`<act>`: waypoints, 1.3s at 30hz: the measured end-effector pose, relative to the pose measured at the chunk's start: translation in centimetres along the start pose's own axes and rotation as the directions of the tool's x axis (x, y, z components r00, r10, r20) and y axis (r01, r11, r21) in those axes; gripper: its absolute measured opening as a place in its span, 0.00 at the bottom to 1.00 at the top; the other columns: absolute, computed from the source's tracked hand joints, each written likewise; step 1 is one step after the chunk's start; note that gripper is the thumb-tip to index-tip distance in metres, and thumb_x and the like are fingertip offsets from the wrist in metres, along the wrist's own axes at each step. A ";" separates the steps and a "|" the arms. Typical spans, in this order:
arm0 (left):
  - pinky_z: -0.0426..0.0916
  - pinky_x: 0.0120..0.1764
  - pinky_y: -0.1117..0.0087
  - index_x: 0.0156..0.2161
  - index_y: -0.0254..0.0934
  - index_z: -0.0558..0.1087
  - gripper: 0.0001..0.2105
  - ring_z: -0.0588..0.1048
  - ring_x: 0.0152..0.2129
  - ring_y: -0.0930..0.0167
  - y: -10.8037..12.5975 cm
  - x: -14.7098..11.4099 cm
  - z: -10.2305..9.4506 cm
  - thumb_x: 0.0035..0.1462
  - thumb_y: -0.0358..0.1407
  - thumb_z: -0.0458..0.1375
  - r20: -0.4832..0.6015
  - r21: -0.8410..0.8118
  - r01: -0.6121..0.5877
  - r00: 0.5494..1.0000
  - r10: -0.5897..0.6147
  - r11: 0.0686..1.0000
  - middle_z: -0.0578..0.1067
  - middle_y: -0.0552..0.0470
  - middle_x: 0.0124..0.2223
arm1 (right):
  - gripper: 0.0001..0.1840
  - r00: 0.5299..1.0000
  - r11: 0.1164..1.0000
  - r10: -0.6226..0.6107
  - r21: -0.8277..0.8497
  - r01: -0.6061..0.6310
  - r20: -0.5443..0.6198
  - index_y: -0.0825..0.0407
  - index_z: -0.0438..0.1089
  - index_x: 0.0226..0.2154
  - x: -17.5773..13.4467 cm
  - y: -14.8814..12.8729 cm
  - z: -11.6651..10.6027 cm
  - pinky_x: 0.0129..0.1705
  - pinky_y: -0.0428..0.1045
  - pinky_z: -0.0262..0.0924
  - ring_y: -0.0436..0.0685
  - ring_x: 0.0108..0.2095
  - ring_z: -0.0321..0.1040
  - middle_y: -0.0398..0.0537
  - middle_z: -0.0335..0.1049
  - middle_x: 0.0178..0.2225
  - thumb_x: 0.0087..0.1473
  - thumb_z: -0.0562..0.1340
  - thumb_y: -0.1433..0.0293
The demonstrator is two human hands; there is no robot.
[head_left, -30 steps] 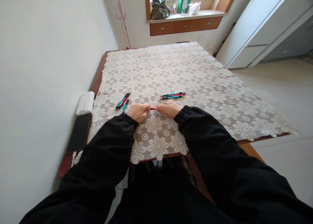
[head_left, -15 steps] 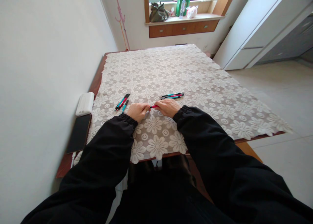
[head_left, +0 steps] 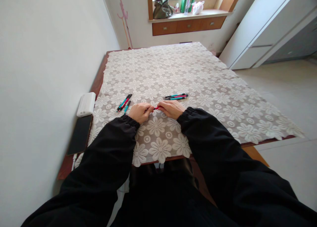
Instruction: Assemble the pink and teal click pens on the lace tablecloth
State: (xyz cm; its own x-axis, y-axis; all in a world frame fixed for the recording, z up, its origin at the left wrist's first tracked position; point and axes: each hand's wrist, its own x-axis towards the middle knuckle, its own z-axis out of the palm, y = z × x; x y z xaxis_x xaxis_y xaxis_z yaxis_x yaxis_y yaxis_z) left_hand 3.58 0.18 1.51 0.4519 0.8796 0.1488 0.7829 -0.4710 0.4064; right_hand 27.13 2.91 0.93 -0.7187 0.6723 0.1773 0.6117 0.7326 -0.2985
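Between my two hands, just above the lace tablecloth (head_left: 158,75), is a pink and black pen (head_left: 156,108), mostly covered by fingers. My left hand (head_left: 141,112) pinches its black end, and my right hand (head_left: 171,108) is closed around the pink part. To the left of my left hand lie several pens (head_left: 124,102), teal and pink with black ends; one teal pen (head_left: 127,107) lies closest to the hand. Beyond my right hand, three pens (head_left: 175,96) in teal and pink rest side by side.
At the table's left edge, by the wall, lie a white power bank (head_left: 86,104) and a dark phone (head_left: 79,135) with a white cable (head_left: 74,161). A windowsill (head_left: 193,15) at the back carries a dark bag (head_left: 161,8) and a green bag (head_left: 187,0).
My hands stay on the pen, the right hand shifting slightly to the right. Less of the pink barrel shows between the fingers. The view has tilted a little downward.
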 end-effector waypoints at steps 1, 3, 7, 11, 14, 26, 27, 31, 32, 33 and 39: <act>0.65 0.38 0.66 0.37 0.39 0.80 0.22 0.77 0.34 0.65 0.0 0.0 0.0 0.73 0.45 0.47 -0.005 -0.010 -0.002 1.000 0.002 1.000 0.82 0.46 0.38 | 0.15 1.000 1.000 0.006 0.013 -0.006 0.002 0.54 0.72 0.46 0.0 0.1 0.0 0.39 0.49 0.50 0.57 0.40 0.72 0.54 0.79 0.42 0.73 0.54 0.63; 0.66 0.38 0.66 0.44 0.39 0.80 0.18 0.78 0.34 0.66 0.0 0.0 0.1 0.70 0.47 0.51 -0.020 -0.051 -0.002 1.000 0.001 0.999 0.83 0.47 0.40 | 0.13 1.000 0.999 0.022 0.024 -0.023 0.015 0.53 0.71 0.49 0.1 0.1 0.1 0.38 0.49 0.50 0.57 0.40 0.72 0.54 0.79 0.44 0.72 0.56 0.63; 0.68 0.38 0.67 0.48 0.41 0.79 0.14 0.78 0.32 0.67 -0.2 0.0 0.4 0.63 0.46 0.61 -0.041 -0.123 0.013 0.999 -0.018 0.992 0.84 0.50 0.41 | 0.14 0.999 1.000 0.020 0.020 -0.021 0.033 0.51 0.71 0.51 0.0 0.1 0.1 0.37 0.49 0.49 0.57 0.40 0.72 0.52 0.79 0.46 0.71 0.57 0.62; 0.65 0.36 0.67 0.43 0.40 0.80 0.15 0.78 0.31 0.66 0.0 -0.1 0.2 0.68 0.46 0.55 -0.026 -0.065 0.021 0.999 -0.023 0.998 0.82 0.48 0.37 | 0.19 0.999 0.999 -0.038 -0.012 0.038 0.017 0.51 0.74 0.47 -0.1 -0.1 0.1 0.37 0.50 0.48 0.56 0.37 0.70 0.51 0.78 0.43 0.74 0.52 0.58; 0.62 0.34 0.66 0.37 0.40 0.79 0.20 0.77 0.31 0.64 0.2 -0.1 0.1 0.71 0.47 0.49 0.005 0.035 0.031 1.000 -0.031 0.999 0.81 0.47 0.33 | 0.22 0.998 0.998 -0.063 -0.009 0.063 0.006 0.51 0.75 0.45 -0.1 0.0 0.1 0.38 0.50 0.48 0.55 0.37 0.69 0.51 0.77 0.41 0.75 0.49 0.60; 0.62 0.34 0.67 0.50 0.41 0.79 0.19 0.77 0.29 0.65 -0.1 -0.2 0.3 0.73 0.45 0.47 0.025 -0.049 0.010 1.000 -0.009 0.999 0.80 0.50 0.32 | 0.12 0.996 0.999 0.053 0.011 -0.054 0.069 0.52 0.71 0.50 0.0 -0.4 -0.4 0.39 0.49 0.51 0.59 0.41 0.73 0.54 0.80 0.45 0.70 0.58 0.64; 0.63 0.33 0.67 0.49 0.41 0.79 0.20 0.77 0.29 0.66 -0.1 -0.2 0.3 0.73 0.45 0.46 0.033 -0.056 0.012 0.999 -0.010 0.998 0.80 0.50 0.32 | 0.12 0.995 0.998 0.062 0.009 -0.063 0.073 0.52 0.71 0.50 0.0 -0.5 -0.4 0.38 0.49 0.50 0.59 0.41 0.73 0.54 0.80 0.45 0.70 0.58 0.64; 0.65 0.35 0.67 0.47 0.40 0.79 0.19 0.77 0.31 0.66 -0.3 0.0 0.4 0.73 0.46 0.47 0.034 -0.081 -0.015 0.999 0.018 0.997 0.81 0.49 0.36 | 0.14 0.996 0.998 0.057 0.014 -0.058 0.062 0.52 0.70 0.52 0.0 -0.4 -0.4 0.38 0.49 0.50 0.59 0.41 0.73 0.53 0.80 0.45 0.69 0.58 0.63; 0.66 0.37 0.67 0.47 0.40 0.79 0.18 0.78 0.33 0.66 -0.4 0.0 0.5 0.72 0.47 0.49 0.025 -0.079 -0.034 0.999 0.036 0.996 0.82 0.49 0.38 | 0.14 0.998 0.999 0.041 0.020 -0.042 0.057 0.51 0.71 0.53 -0.1 -0.3 -0.3 0.38 0.49 0.50 0.59 0.41 0.73 0.53 0.80 0.46 0.70 0.58 0.62; 0.67 0.38 0.67 0.47 0.40 0.80 0.17 0.78 0.34 0.66 -0.5 0.0 0.6 0.70 0.48 0.52 0.018 -0.074 -0.050 0.999 0.052 0.996 0.82 0.48 0.40 | 0.15 0.998 0.999 0.020 0.026 -0.022 0.053 0.51 0.71 0.53 -0.1 -0.3 -0.2 0.39 0.49 0.51 0.59 0.41 0.73 0.53 0.79 0.47 0.70 0.57 0.62; 0.69 0.42 0.65 0.44 0.40 0.80 0.14 0.78 0.37 0.64 -0.7 0.1 0.9 0.67 0.46 0.58 -0.023 -0.060 -0.046 0.999 0.045 0.997 0.82 0.48 0.42 | 0.20 0.997 0.997 -0.068 0.029 0.067 0.044 0.52 0.74 0.50 -0.1 -0.2 -0.1 0.39 0.50 0.51 0.57 0.40 0.70 0.53 0.76 0.44 0.74 0.51 0.61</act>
State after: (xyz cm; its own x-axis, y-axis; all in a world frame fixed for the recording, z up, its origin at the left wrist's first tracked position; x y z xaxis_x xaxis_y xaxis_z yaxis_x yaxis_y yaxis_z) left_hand 3.47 0.50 0.45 0.4769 0.8588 0.1872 0.7340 -0.5063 0.4526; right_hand 27.11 2.69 1.02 -0.7726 0.6156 0.1553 0.5527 0.7725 -0.3127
